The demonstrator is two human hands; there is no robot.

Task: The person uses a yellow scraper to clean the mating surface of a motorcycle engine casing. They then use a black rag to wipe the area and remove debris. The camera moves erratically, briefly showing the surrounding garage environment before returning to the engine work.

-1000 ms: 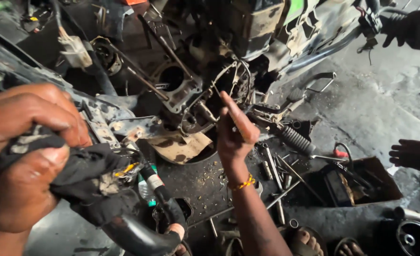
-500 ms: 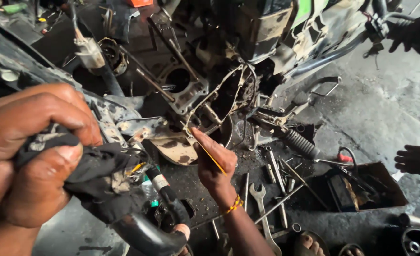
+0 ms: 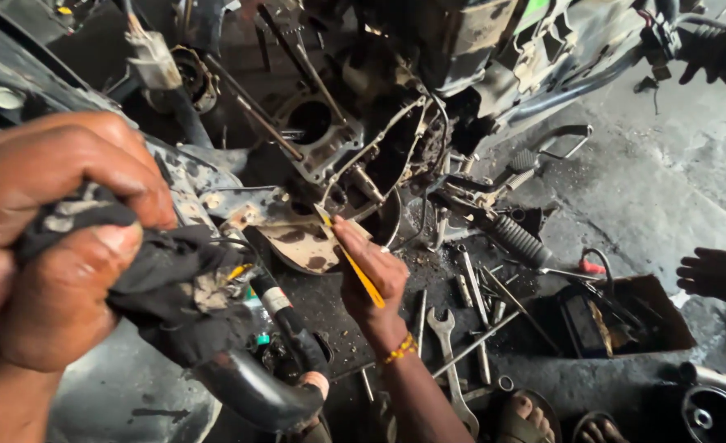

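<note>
Here, left hand (image 3: pixel 43 303) and right hand (image 3: pixel 59 164) both clench a black rag (image 3: pixel 166 287), apparently wiping grease; a co-worker's hand (image 3: pixel 371 275) probes the engine crankcase (image 3: pixel 379 156) with a yellow tool (image 3: pixel 361 277).

Single head-worn view, looking steeply down and forward. Landmark: the stripped engine (image 3: pixel 363 148), upper centre, some way off. Nearest the lens, left of the engine, the wearer's hands fill the frame edge, gripping a dark rag (image 3: pixel 162 295). Below the engine, tools lie on the floor (image 3: pixel 674 205). No second view to share.
</note>
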